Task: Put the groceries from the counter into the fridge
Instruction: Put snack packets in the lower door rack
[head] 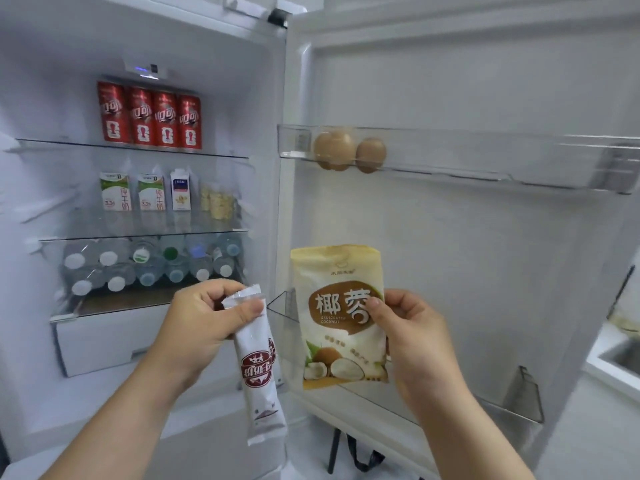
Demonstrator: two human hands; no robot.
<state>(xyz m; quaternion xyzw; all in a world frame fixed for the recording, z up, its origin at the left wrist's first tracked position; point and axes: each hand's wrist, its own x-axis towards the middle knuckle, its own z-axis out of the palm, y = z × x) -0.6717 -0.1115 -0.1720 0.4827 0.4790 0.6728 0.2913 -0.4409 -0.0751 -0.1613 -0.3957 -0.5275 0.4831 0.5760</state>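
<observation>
Her right hand (pixel 412 327) pinches a soft, light yellow coconut pouch (pixel 341 317) mid-edge, her left hand (pixel 207 313) clamping a floppy white sachet (pixel 258 372) near its crimped top.

My left hand (pixel 204 317) covers part of the upper end of the sachet (pixel 258 368). Another printed edge peeks out behind it toward 3 o'clock, so I cannot count how many I hold. The thumb of my right hand (pixel 412 327) hides part of the last big character on the coconut bag (pixel 341 317), and my palm hides its edge at 3 o'clock. The bag blocks the near end of the lower door bin (pixel 526 396). In the upper door bin (pixel 485 157) the eggs (pixel 334 148) overlap, perhaps three. At 3 o'clock the sink (pixel 620 355) is cut off by the frame edge. The print on the cartons (pixel 116 192) is too small to read.
</observation>
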